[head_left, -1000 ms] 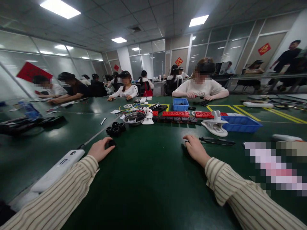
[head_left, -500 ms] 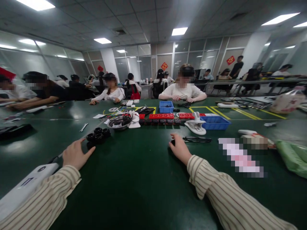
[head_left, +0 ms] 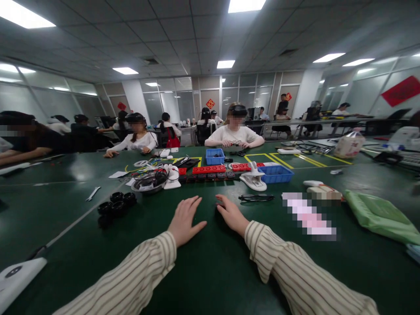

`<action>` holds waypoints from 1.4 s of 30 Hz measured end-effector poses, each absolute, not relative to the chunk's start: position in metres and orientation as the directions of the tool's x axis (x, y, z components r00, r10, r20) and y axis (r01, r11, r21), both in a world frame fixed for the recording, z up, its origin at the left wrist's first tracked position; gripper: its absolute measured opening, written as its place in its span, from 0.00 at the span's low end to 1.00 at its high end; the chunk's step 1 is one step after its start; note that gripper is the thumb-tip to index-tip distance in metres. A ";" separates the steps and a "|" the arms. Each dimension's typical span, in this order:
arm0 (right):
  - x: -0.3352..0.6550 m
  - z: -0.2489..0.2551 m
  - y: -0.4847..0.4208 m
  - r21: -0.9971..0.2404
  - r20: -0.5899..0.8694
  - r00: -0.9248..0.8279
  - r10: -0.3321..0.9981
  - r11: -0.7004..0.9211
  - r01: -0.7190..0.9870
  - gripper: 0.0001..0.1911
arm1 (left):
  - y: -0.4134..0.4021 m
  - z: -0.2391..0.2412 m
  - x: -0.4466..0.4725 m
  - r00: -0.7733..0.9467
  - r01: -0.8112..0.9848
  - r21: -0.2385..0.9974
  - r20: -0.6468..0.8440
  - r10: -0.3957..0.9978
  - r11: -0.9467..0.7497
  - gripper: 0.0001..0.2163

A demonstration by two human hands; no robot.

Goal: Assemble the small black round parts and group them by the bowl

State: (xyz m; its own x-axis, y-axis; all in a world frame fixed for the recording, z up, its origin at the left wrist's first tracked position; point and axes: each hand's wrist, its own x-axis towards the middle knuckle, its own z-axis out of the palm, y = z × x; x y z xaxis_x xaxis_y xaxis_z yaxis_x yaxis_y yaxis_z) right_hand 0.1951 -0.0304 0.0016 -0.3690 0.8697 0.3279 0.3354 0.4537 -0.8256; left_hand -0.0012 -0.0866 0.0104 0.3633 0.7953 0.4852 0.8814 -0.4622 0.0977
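Above the dark green tabletop (head_left: 203,271), my left hand (head_left: 186,222) is spread, its thumb apart from the fingers and nothing in it. My right hand (head_left: 232,214) is close by on its right, fingers bent and thumb apart; a small dark spot shows by its fingertips, too small to name. What look like folded black glasses (head_left: 256,198) lie just right of that hand. Farther left sits a cluster of several black round pieces (head_left: 118,203). Beyond both hands runs a row of red and black socket-like blocks (head_left: 210,169).
A metal bowl of cables (head_left: 149,186), a white clip-like stand (head_left: 254,178) and two blue bins (head_left: 277,173) (head_left: 215,156) stand across the table. A wrench (head_left: 93,194) lies left, a white device (head_left: 19,280) at lower left, a green packet (head_left: 380,214) right. People sit opposite.
My left hand has moved right, from beside the black round pieces to near my right hand. My right hand has shifted slightly left, away from the glasses. The view has turned right and up.
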 end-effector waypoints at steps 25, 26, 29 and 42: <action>0.204 0.007 -0.025 -0.633 0.357 -0.327 0.875 0.484 0.605 0.11 | -0.099 0.003 -0.171 0.053 0.984 0.134 0.425 0.904 -0.120 0.22; 0.204 0.007 -0.025 -0.620 0.355 -0.332 0.874 0.486 0.616 0.11 | -0.103 0.008 -0.172 0.003 0.986 0.146 0.458 0.889 -0.079 0.21; 0.203 0.008 -0.027 -0.586 0.351 -0.350 0.869 0.495 0.642 0.11 | -0.110 0.027 -0.178 -0.112 0.986 0.169 0.639 0.761 0.003 0.20; 0.203 0.005 -0.020 -0.527 0.297 -0.434 0.851 0.525 0.668 0.16 | -0.132 0.045 -0.248 -0.478 0.875 0.448 0.742 0.470 0.183 0.17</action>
State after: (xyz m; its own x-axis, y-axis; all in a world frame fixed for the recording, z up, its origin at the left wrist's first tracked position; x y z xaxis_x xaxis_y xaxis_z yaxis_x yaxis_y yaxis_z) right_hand 0.2030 -0.0200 0.0050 -0.4337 0.8507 0.2970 0.6684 0.5247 -0.5271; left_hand -0.2475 -0.1324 0.0453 -0.4779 0.4702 0.7420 0.8752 0.1827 0.4480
